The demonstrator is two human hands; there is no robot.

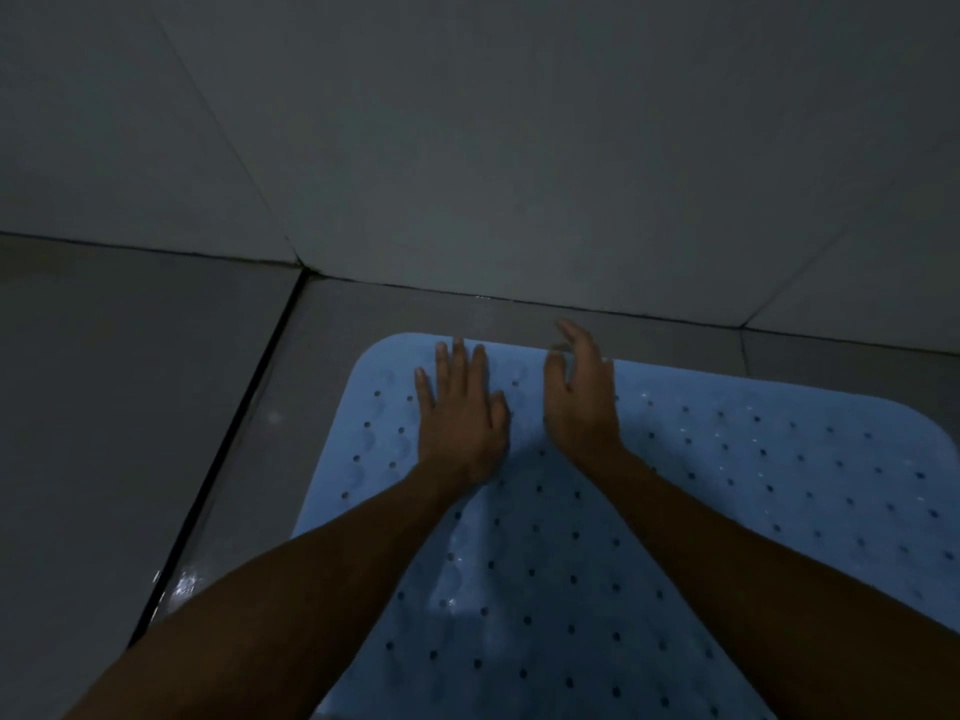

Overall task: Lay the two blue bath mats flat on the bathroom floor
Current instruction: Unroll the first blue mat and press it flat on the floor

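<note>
On the left, the grey tiled floor (130,407) is running under a dark grout line (228,433), and a wet sheen is showing on the tile at the near left corner of the blue bath mat (753,485). The mat is lying on the floor close to the wall (519,148), its far edge sitting just short of the wall's base, its rounded far-left corner down. Only one mat is showing in the head view; where the second is cannot be told.

The left hand (460,418) is resting palm-down on the far part of the mat, fingers straight and spread, holding nothing, pressing it onto the tile. Just to its right, the right hand (582,397) is hovering or lightly touching near the far edge, fingers loosely bent and released, gripping nothing; whether its fingertips are touching the mat is hard to tell in this dim light.

The step in hand appears to be smoothing. To do it well, the palms should probably be pressing firmly and sweeping outward from the middle toward the edges and corners, so the mat is seating against the wet tile without trapped air or a lifted rim, then moving to the far-right corner, which is looking unpressed.
</note>
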